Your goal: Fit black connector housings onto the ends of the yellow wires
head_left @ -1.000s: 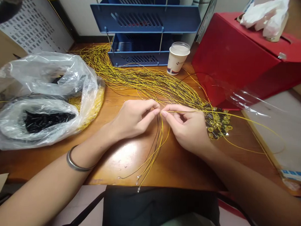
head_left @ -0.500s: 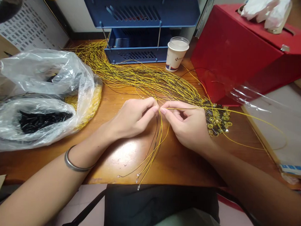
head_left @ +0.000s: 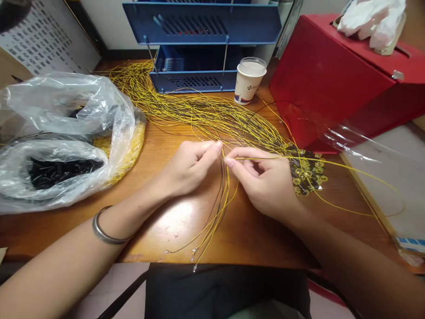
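Thumb and forefinger of my left hand (head_left: 194, 168) are pinched together at the middle of the desk; whatever lies between them is too small to make out. Just to the right, my right hand (head_left: 264, 180) pinches a yellow wire (head_left: 345, 164), which runs out past the knuckles and curves back in a wide loop. Between the two hands, several loose yellow and black wires (head_left: 215, 220) hang toward the desk's front edge, with small clear tips. Behind the hands lies a long bundle of yellow and black wires (head_left: 207, 110), ending in black and yellow fittings (head_left: 307, 174) beyond my right hand.
Open plastic bags (head_left: 75, 196) at the left hold small black pieces and yellow rings. Blue stacked trays (head_left: 203, 26) and a paper cup (head_left: 249, 81) stand at the back. A red box (head_left: 326, 84) with white tissue on top takes up the right rear.
My fingertips have drawn slightly apart, the left ones tilting upward. The yellow wire stays in my right hand. The whole view has shifted a little, with the background sitting lower.
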Demonstrator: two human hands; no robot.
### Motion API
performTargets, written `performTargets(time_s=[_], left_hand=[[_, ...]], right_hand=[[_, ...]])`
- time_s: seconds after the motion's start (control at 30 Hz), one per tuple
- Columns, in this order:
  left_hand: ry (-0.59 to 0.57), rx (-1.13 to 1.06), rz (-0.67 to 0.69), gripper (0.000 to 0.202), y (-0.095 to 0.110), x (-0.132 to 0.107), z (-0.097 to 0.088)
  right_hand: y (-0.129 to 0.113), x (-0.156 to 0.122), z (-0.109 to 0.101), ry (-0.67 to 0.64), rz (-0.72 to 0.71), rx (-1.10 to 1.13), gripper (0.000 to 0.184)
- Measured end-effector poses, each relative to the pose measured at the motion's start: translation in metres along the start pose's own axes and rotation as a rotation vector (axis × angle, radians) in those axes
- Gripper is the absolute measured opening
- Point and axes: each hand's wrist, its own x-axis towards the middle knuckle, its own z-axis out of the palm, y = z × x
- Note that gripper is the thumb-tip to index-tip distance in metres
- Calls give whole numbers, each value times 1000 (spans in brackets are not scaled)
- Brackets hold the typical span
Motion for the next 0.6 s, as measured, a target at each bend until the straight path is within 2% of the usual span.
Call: performTargets(time_s=[0.1, 0.2, 0.27, 0.37, 0.6], left_hand=[[72, -65, -49, 53, -4, 2, -1], [98, -3, -72, 33, -6, 2, -5], [87, 72, -46, 20, -6, 2, -7], [43, 133, 9, 23, -4, 0, -8], [23, 43, 36, 13, -4, -1, -4]], right_hand=[[1, 0, -2, -9, 59, 40, 12], [1, 3, -4, -7, 119, 57, 12], [2, 5, -5, -1, 148, 67, 13], [2, 6, -6, -4, 175, 77, 14], [4, 5, -3, -13, 162, 74, 14]])
